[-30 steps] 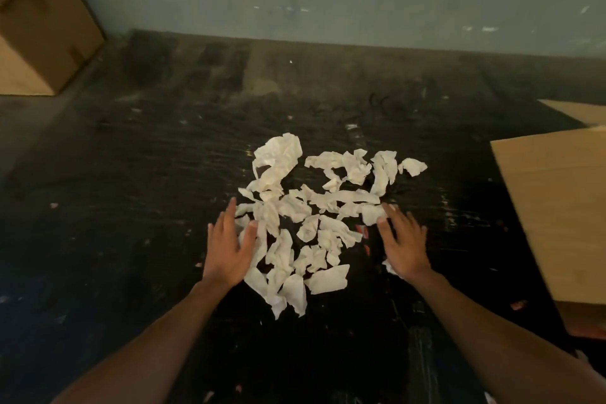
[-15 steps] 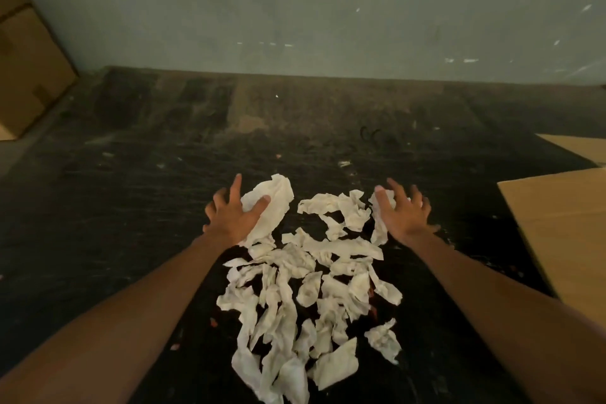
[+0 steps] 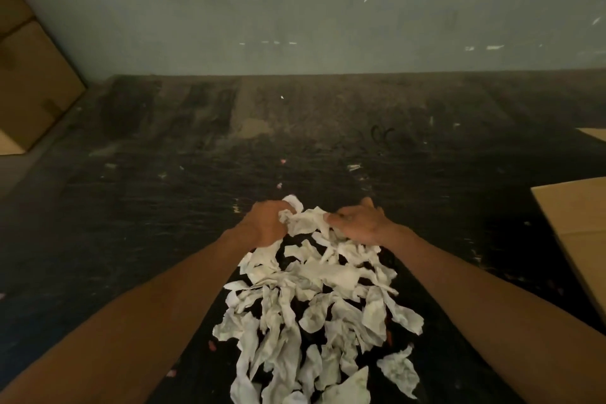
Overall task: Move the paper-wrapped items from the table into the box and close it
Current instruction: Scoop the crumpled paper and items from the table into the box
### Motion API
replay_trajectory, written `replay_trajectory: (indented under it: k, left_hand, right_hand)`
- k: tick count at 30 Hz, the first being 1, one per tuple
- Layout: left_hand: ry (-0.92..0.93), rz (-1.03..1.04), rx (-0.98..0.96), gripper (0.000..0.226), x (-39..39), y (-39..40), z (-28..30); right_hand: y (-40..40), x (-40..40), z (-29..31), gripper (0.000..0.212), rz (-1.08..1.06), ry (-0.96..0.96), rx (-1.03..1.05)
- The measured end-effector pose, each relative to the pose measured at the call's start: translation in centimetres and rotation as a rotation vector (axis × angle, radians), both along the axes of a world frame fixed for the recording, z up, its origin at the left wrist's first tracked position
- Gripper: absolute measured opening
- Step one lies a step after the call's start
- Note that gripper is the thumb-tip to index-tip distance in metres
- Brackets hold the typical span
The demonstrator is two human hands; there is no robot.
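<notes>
We are clamping both grips, left hand (image 3: 267,223) and right hand (image 3: 359,223), on the paper-wrapped items (image 3: 314,298). A cardboard box (image 3: 577,233) is lying right on the worktop (image 3: 164,207), well apart.

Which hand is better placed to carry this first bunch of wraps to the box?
Right hand: the box lies on its side, while the left hand is farther away.

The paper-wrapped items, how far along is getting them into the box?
Nothing looks packed yet: the paper-wrapped items lie in a heap on the dark table. In hand: the left hand and right hand are curled around pieces at the heap's far end. Left: carrying everything to the cardboard box at the right edge, then closing it.
</notes>
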State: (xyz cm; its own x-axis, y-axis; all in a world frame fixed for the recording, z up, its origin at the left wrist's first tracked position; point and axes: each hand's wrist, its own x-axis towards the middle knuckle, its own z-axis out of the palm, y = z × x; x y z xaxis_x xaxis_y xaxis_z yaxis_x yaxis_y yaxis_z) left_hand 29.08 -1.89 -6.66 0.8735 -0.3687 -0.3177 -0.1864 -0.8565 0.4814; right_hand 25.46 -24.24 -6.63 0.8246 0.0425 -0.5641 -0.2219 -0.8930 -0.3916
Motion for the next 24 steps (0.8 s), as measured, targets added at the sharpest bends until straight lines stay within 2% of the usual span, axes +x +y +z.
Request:
replay_trajectory:
  k: [1, 6, 10, 13, 16, 19, 20, 22, 24]
  left_hand:
    - [0.001, 0.005, -0.053, 0.031, -0.6, 0.4, 0.3]
    - [0.035, -0.067, -0.155, 0.022, -5.1, 3.5, 4.0]
    - [0.062, -0.18, -0.197, 0.019, -11.1, 6.1, 6.9]
    - [0.014, -0.268, -0.195, 0.023, -15.4, 8.1, 7.1]
    - [-0.119, -0.316, -0.002, 0.067, -19.1, 10.0, 5.9]
    - [-0.197, -0.27, 0.08, 0.114, -22.4, 11.7, 4.1]
    - [-0.19, -0.258, 0.107, 0.125, -23.3, 12.0, 3.3]
    - [-0.165, -0.255, 0.163, 0.139, -24.8, 12.2, 1.5]
    - [-0.157, -0.267, 0.199, 0.145, -25.4, 11.8, 0.1]
  right_hand:
    - [0.9, -0.7, 0.7, 0.046, -0.016, -0.003, 0.078]
    - [3.3, -5.9, 5.5, 0.036, -0.074, 0.041, 0.372]
    - [3.9, -12.3, 8.4, 0.026, 0.088, 0.038, 0.466]
    - [4.2, -16.8, 9.2, 0.037, 0.229, -0.005, 0.445]
    - [3.1, -20.5, 9.5, 0.054, 0.17, -0.075, 0.431]
    - [0.6, -23.3, 7.4, 0.069, 0.012, -0.376, 0.249]
    - [-0.3, -24.2, 6.2, 0.076, -0.068, -0.448, 0.178]
    - [-1.6, -25.9, 3.3, 0.092, -0.189, -0.464, 0.1]
    - [-2.3, -26.9, 0.7, 0.108, -0.157, -0.403, 0.025]
